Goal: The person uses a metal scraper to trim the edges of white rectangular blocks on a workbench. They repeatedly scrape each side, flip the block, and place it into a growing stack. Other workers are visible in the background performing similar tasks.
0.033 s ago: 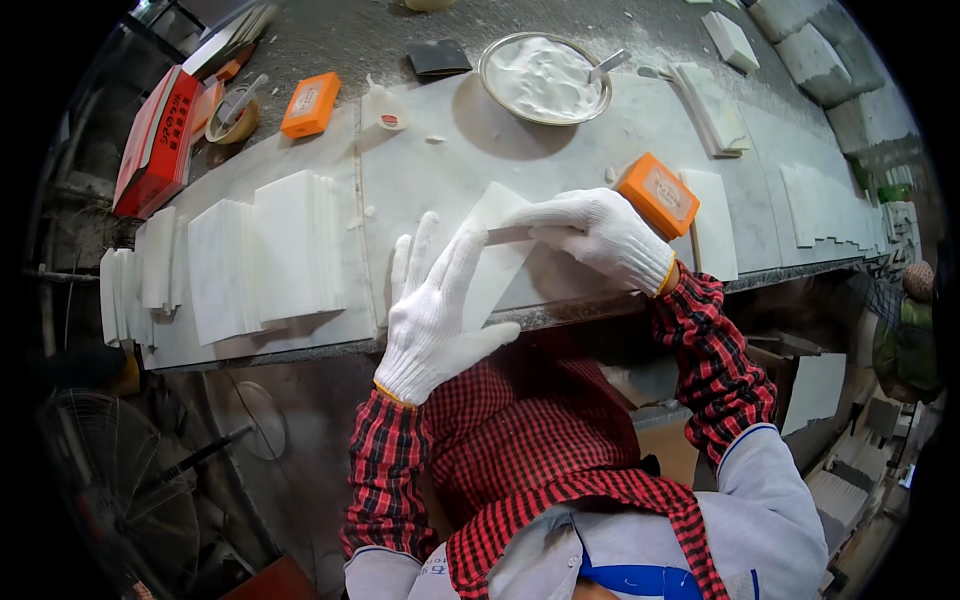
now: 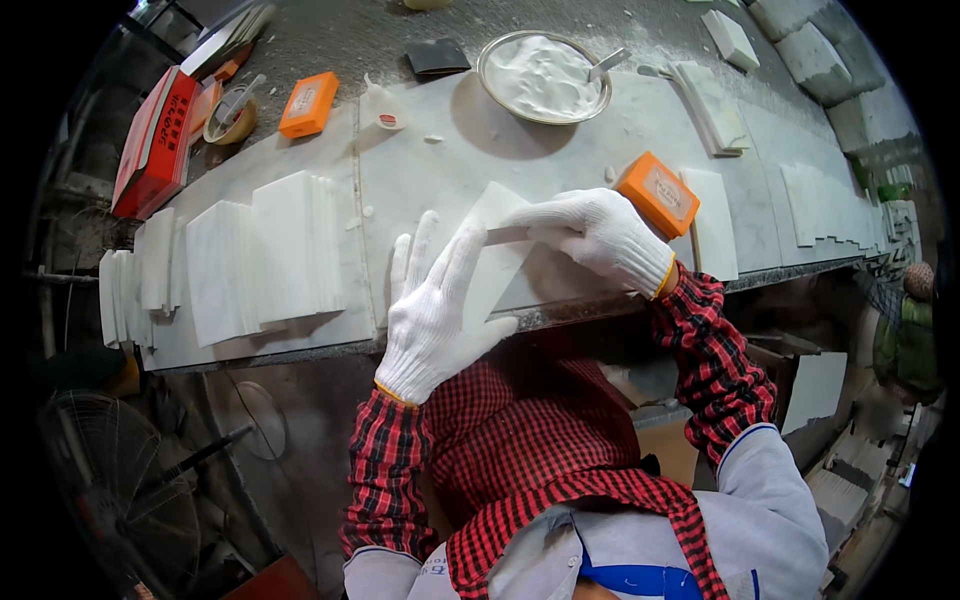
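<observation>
The white tile [image 2: 497, 270] appears to rest on the worktop [image 2: 425, 175] between the hands, its left side partly covered by the left hand [image 2: 432, 325], which is spread wide, no grip visible. The right hand [image 2: 602, 238] pinches a thin grey-brown strip [image 2: 507, 235] across the tile.

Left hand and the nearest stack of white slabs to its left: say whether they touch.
Apart. The head view shows a band of pale benchtop between the left hand and the stack of white slabs.
</observation>
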Available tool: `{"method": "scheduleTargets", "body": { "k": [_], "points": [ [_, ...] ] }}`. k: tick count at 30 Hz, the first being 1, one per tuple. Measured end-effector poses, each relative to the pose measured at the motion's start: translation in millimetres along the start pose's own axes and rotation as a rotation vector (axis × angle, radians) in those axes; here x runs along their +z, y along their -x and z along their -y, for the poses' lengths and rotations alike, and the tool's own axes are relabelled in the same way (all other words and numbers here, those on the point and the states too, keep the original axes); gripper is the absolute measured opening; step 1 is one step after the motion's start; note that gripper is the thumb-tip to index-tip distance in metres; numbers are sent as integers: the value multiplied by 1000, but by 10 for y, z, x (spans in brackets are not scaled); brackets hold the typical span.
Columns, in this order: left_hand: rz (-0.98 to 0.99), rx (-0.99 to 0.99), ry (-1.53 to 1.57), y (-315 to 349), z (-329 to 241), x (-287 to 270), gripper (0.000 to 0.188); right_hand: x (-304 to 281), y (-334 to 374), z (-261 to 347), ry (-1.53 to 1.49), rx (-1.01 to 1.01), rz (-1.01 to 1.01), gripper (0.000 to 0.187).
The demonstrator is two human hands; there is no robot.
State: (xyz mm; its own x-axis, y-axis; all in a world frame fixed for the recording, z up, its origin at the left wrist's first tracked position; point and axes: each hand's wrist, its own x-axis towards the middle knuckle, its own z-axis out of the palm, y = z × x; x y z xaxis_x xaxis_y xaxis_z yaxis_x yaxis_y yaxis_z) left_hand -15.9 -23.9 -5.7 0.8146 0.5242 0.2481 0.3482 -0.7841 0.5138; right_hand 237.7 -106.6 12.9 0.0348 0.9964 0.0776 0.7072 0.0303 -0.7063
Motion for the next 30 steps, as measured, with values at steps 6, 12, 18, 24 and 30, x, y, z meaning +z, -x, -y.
{"method": "scheduleTargets", "body": {
  "k": [6,12,18,24,30],
  "points": [
    [-136,85,6,-63,21,123,89,29,56,-8,271,-24,3,41],
    [-205,127,3,-48,52,190,74,111,107,31,300,-66,-68,41],
    [-171,117,20,-87,13,172,67,197,187,123,280,-71,-184,39],
    [-171,118,32,-94,20,174,63,246,248,254,310,-10,-178,33],
    [-131,82,49,-126,-30,122,61,371,286,287,303,2,-268,35]
  ]
}}
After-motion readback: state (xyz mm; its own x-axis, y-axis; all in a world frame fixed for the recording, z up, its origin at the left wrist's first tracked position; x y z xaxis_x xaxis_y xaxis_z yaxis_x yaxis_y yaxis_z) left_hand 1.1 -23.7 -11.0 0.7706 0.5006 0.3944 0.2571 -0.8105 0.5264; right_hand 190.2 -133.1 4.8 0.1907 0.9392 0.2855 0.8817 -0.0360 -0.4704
